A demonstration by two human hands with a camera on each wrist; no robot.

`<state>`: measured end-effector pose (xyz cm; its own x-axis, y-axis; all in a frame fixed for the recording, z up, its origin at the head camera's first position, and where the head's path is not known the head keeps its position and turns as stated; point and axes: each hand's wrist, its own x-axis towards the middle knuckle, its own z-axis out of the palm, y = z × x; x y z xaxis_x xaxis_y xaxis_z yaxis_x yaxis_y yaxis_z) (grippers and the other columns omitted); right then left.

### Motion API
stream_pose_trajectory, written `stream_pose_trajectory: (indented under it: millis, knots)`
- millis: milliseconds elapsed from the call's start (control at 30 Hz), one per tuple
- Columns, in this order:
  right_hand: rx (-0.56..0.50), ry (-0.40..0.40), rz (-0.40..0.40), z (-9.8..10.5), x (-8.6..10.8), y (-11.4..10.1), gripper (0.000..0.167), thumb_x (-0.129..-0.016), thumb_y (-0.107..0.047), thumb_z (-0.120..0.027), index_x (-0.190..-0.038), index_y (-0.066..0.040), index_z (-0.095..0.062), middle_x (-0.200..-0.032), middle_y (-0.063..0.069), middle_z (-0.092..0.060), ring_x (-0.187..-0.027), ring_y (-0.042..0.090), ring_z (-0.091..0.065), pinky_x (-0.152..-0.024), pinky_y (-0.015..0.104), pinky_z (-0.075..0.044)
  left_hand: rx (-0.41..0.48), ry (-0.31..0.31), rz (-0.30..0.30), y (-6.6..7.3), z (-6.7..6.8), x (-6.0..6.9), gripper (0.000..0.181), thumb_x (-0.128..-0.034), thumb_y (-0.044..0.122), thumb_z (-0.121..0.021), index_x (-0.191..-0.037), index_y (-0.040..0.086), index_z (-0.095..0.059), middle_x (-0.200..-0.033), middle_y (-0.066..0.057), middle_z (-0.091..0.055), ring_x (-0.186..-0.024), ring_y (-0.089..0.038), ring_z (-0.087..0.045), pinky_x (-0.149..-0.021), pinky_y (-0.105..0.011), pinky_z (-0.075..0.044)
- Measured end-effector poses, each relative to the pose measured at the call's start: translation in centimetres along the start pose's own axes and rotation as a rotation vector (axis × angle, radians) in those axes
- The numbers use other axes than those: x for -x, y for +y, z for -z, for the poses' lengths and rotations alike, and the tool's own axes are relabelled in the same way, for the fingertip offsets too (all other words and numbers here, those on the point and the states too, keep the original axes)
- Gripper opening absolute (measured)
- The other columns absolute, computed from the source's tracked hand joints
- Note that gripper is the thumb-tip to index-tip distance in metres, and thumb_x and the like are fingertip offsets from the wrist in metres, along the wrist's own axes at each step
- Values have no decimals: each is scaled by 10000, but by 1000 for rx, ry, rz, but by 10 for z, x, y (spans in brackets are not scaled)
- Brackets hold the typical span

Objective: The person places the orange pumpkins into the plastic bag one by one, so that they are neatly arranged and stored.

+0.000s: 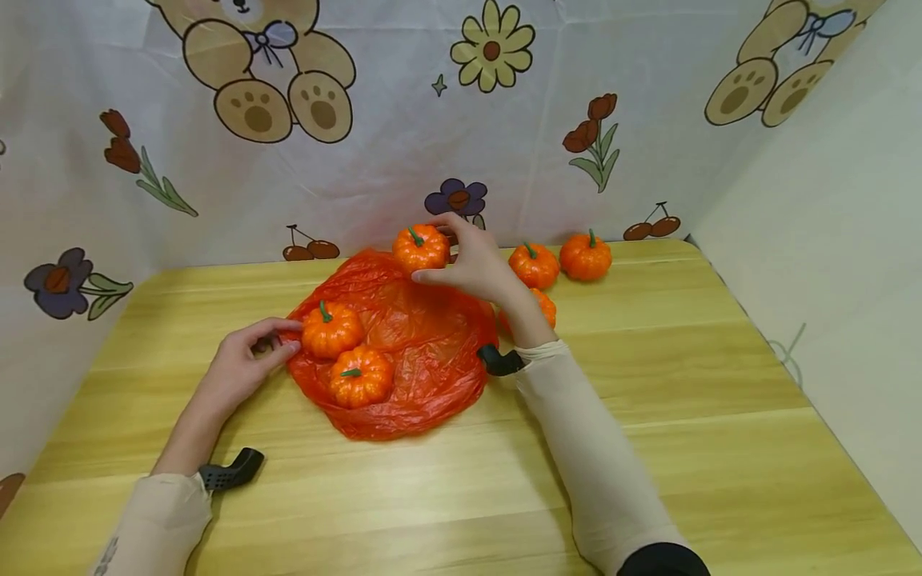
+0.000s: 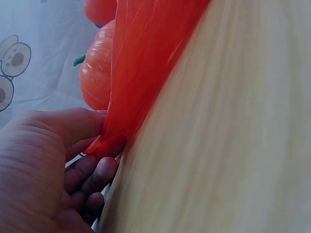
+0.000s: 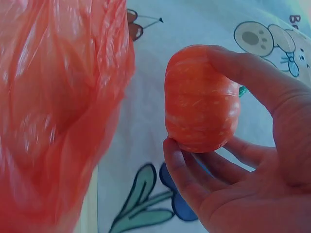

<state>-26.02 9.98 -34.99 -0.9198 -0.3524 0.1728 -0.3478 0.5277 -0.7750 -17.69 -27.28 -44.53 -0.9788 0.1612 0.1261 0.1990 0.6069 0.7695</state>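
The right hand [image 1: 468, 260] grips a small, ribbed orange pumpkin with a green stem [image 1: 420, 250] near the far rim of the crumpled red plastic bag [image 1: 414, 422], apart from it, while the left hand [image 1: 248, 360], nearer the 2 orange pumpkins inside [image 1: 362, 378], pinches the bag's left edge.

One translucent red plastic bag [image 1: 425, 352]. Six small orange ribbed pumpkins with green stems [image 1: 362, 380]: one in right hand [image 1: 468, 260], two on bag, three on table, one of those half hidden. Bare hands, two. Pale wood-grain table [image 1: 684, 360], one. Beige sleeves [image 1: 598, 456], two. Black curved wrist pieces [image 1: 232, 472], two. Backdrop prints, head view: two tan bears [image 1: 216, 52], one yellow daisy [image 1: 492, 50].
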Motion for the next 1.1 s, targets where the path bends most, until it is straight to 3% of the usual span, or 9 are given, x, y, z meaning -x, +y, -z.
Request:
stream_pose_trajectory:
  millis: [233, 500, 1100]
  knots:
    - [-11, -22, 3, -24, -14, -15, 773, -818, -317, -924, -1449, -102, -532, -1394, 92, -622, -1284, 284, -613, -1054, 420, -535, -9, -6, 12, -1, 1, 0, 265, -1030, 264, -709, -1260, 134, -733, -982, -55, -623, -858, -150, -521, -726, -226, -417]
    - [-37, -70, 14, -49, -26, -26, 743, -832, -264, -910, -1445, -96, -525, -1397, 92, -608, -1292, 275, -602, -1018, 380, -556, 18, 12, 11, -1, -1, -2, 249, -1012, 237, -736, -1242, 143, -747, -958, -52, -635, -833, -147, -525, -715, -235, -407]
    - [39, -142, -4, -82, -34, -11, 752, -854, -284, -896, -1472, -93, -514, -1404, 77, -610, -1251, 227, -608, -1092, 359, -500, 11, 5, 7, 3, 0, -2, 253, -1021, 251, -723, -1246, 139, -746, -971, -75, -627, -862, -159, -503, -735, -247, -387]
